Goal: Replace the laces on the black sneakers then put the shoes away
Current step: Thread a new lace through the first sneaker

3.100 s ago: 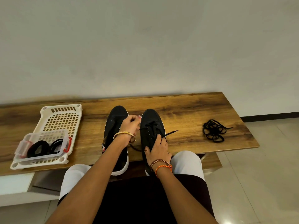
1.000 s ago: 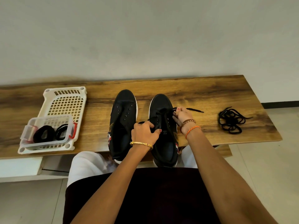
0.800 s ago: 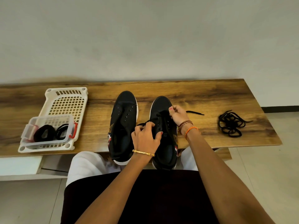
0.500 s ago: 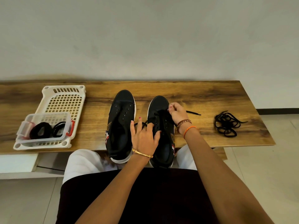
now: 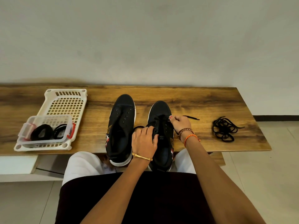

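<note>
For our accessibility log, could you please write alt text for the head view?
A person's right hand pinches a black lace on the right sneaker while the left hand holds it; the left sneaker is unlaced.

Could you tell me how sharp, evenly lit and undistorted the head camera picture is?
Head view: sharp on the shoes and hands; soft even light, faint shadows; the wide lens bows the bench edge; black laces lose detail against dark tones.

My one head-worn camera looks forward and down, close over my lap, onto the wooden bench (image 5: 202, 102) against the wall (image 5: 145, 38).
</note>
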